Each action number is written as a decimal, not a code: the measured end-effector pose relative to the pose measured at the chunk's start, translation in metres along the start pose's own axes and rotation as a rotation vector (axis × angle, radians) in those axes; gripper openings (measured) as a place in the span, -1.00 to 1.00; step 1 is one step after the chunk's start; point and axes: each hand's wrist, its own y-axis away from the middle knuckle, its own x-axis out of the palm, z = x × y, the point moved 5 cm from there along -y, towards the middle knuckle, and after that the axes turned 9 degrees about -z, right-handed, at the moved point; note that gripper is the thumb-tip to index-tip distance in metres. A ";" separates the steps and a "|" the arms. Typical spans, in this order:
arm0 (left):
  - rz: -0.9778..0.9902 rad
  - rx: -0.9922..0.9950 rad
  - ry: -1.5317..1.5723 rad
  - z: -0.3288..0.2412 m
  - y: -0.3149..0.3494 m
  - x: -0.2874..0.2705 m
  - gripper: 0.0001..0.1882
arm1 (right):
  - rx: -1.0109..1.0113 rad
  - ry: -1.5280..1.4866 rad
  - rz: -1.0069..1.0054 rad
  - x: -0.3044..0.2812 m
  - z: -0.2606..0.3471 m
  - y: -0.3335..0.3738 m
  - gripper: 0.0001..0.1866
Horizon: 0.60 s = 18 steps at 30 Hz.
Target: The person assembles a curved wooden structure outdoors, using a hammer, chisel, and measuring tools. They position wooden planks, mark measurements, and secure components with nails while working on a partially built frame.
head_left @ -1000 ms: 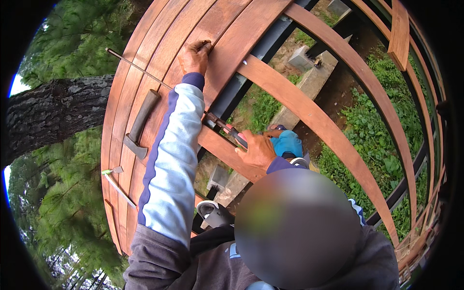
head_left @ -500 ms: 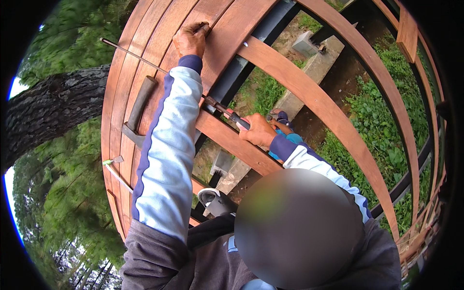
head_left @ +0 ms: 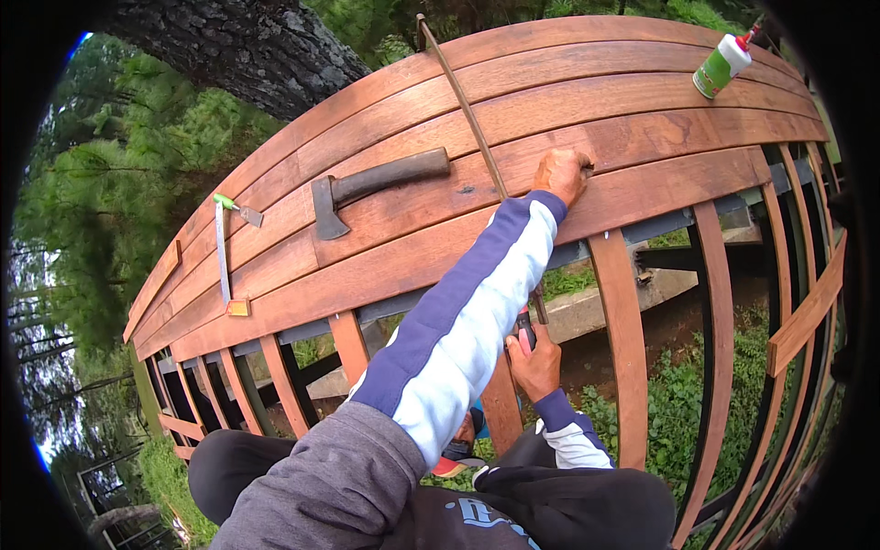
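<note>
As grained planks (head_left: pixel 642 183) bear the clenched left hand (head_left: pixel 561 176), the right (head_left: pixel 539 367) grips a handle (head_left: pixel 525 329).

Soft daylight lights the boards (head_left: pixel 385 275) evenly; trees (head_left: pixel 101 174) toward nine o'clock look blurred, with blue fringing near ten.
</note>
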 end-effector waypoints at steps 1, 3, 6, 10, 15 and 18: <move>0.038 -0.038 -0.053 0.001 0.002 0.002 -0.79 | 0.021 0.014 0.015 0.000 -0.002 0.000 -0.63; 0.036 -0.052 -0.047 -0.002 0.002 0.003 -0.80 | -0.059 -0.007 -0.009 -0.003 0.000 0.001 -0.57; 0.067 -0.083 -0.035 -0.003 0.002 0.004 -0.83 | -0.081 -0.008 -0.013 -0.003 -0.002 0.006 -0.51; 0.087 -0.121 -0.043 -0.006 0.001 0.002 -0.83 | -0.030 -0.076 -0.082 0.001 -0.007 0.010 -0.55; 0.085 -0.119 -0.050 -0.006 0.002 0.000 -0.82 | -0.080 0.066 -0.068 0.007 -0.011 0.005 -0.60; 0.047 -0.078 -0.055 -0.005 0.003 0.001 -0.81 | -0.118 0.090 -0.111 0.007 -0.012 0.003 -0.64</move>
